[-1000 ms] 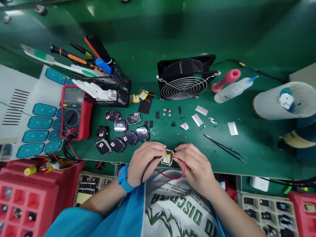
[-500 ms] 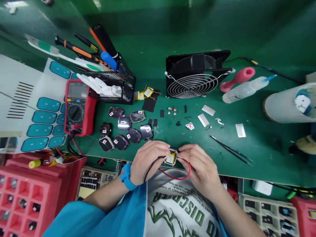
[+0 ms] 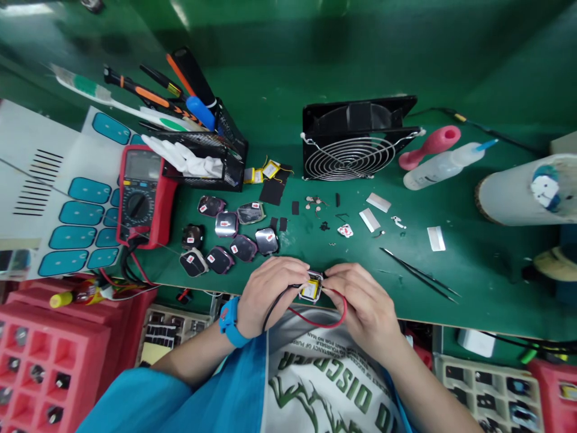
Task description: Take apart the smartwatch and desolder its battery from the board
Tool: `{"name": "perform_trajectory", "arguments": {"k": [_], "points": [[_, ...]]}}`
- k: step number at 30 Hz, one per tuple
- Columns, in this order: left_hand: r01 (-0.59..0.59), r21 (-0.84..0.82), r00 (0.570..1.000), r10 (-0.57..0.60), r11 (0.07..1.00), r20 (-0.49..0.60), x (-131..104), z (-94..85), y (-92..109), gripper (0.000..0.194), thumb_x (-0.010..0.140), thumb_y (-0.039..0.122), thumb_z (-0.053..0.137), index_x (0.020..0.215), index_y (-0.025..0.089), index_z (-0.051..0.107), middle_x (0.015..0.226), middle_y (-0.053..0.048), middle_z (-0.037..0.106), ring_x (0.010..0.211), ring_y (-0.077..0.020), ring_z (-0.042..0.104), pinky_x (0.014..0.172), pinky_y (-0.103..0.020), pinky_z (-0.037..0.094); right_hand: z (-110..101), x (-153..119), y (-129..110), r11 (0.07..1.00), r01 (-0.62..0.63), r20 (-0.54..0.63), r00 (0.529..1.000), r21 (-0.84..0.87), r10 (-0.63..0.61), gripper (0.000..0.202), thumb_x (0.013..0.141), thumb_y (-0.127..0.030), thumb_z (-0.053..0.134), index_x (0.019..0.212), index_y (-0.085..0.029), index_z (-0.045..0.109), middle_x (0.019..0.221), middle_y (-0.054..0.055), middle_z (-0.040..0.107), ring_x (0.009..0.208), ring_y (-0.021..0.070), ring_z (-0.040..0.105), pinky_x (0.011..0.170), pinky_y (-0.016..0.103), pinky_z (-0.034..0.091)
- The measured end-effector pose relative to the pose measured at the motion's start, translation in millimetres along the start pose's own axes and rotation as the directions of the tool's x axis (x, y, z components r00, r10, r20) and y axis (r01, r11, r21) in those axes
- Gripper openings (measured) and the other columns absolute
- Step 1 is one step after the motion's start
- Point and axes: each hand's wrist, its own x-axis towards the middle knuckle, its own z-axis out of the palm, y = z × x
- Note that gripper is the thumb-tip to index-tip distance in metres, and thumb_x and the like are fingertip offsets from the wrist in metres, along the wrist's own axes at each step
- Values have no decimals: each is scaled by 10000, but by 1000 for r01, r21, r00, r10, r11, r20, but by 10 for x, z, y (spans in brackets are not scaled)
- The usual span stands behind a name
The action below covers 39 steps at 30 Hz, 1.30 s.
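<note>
Nearer the person than the fan [image 3: 349, 159], at the front edge of the bench [image 3: 288, 243], the open case [image 3: 317, 294] with a yellow battery [image 3: 309, 290] sits between both hands. The left hand [image 3: 273, 285] has its fingers together, clamped on the case's left side, with the black wire [image 3: 271, 310] running by them; the right hand [image 3: 364, 296] pinches the red wire [image 3: 334, 325] at the case's right side, its fingertips partly hidden. Left of the fan lie the watch heads [image 3: 226, 224] and, farther left, the multimeter [image 3: 139, 204]; right of it are the pink tool [image 3: 431, 147] and the bottle [image 3: 444, 167]; nearer the person and to its right lie the tweezers [image 3: 419, 275]
</note>
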Motion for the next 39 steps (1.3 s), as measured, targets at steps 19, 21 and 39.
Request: {"name": "perform_trajectory", "arguments": {"k": [19,21,39], "points": [[-8,-23,1000,8,1000,-22,-4,9,-6,131,968,81,630,1035,192,647,1020,-54,761,1051,-204,732,922,-351,586,5,-16,12,1000,-2,2,1000,15,2,217,939,-17,612,1099,-161,642,927,90,692,969,222,635,819,380,570],[-8,-28,1000,7,1000,-22,-5,7,-8,130,967,84,633,1037,192,648,1016,-55,761,1050,-207,733,921,-353,588,2,-18,8,1000,-2,4,1000,9,2,222,934,-12,615,1096,-160,643,930,90,695,973,223,639,825,379,570],[0,-20,1000,0,1000,-24,16,2,27,115,971,90,634,1020,193,648,986,-60,760,1031,-209,736,903,-355,591,-4,8,-12,1000,-1,-17,1000,-1,1,232,960,-66,582,1129,-201,667,906,79,709,938,236,683,777,398,598]]}}
